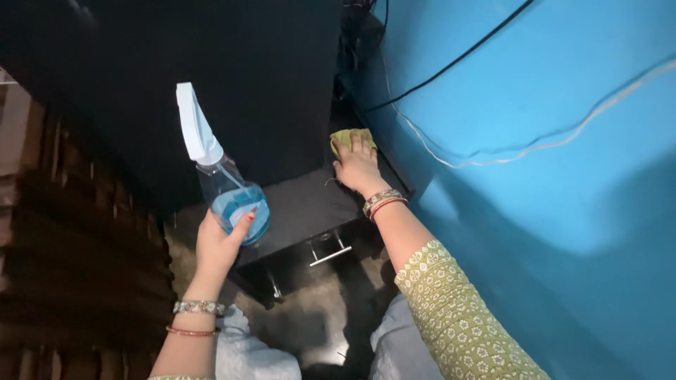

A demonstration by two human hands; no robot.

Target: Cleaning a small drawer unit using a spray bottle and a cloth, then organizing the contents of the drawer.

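On the black cabinet (296,204), a crumpled yellow-green cloth (350,138) under the right hand (358,169).

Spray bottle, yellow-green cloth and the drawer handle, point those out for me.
spray bottle (236,200): head view, on the clear body holding blue liquid.
yellow-green cloth (345,138): head view, on the part showing above the fingers.
drawer handle (331,256): head view, on the metal bar.

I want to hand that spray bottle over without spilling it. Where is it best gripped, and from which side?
Probably by the narrow neck just under the white trigger head, coming from above. The spray bottle is tilted, head up and leaning left, and the left hand already cups its rounded base with the blue liquid from below, so the neck is the free, slim part.
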